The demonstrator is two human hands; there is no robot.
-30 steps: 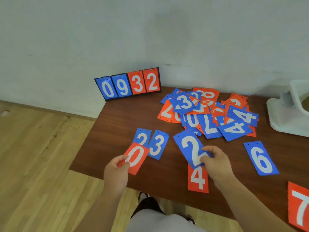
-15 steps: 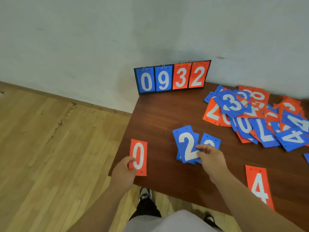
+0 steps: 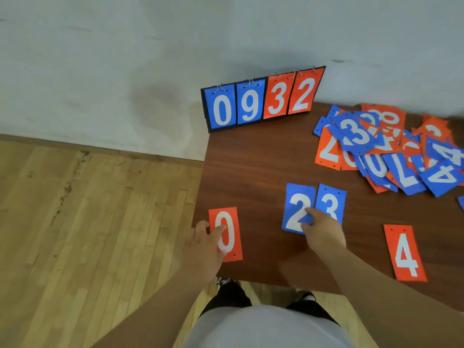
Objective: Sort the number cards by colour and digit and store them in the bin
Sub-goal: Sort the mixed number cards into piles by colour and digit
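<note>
A red 0 card (image 3: pixel 229 222) lies flat near the table's front left corner. My left hand (image 3: pixel 203 249) rests on its left side, with a fingertip on the digit. A blue 2 card (image 3: pixel 296 202) lies in the middle front beside a blue 3 card (image 3: pixel 331 199). My right hand (image 3: pixel 321 229) presses fingertips on the 2 card's lower right and covers the 3 card's lower edge. A red 4 card (image 3: pixel 404 252) lies alone at the front right. A heap of mixed blue and red cards (image 3: pixel 391 149) fills the back right. No bin is in view.
A flip scoreboard (image 3: pixel 262 99) showing 0 9 3 2 stands at the back left corner of the brown table (image 3: pixel 251 167), against the wall. Wooden floor (image 3: pixel 88 222) lies to the left. My legs and shoes show below the front edge.
My left hand carried the red 0 card left and laid it flat near the corner. My right hand set the blue 2 card down on the earlier 2 card beside the 3. The view swung left.
</note>
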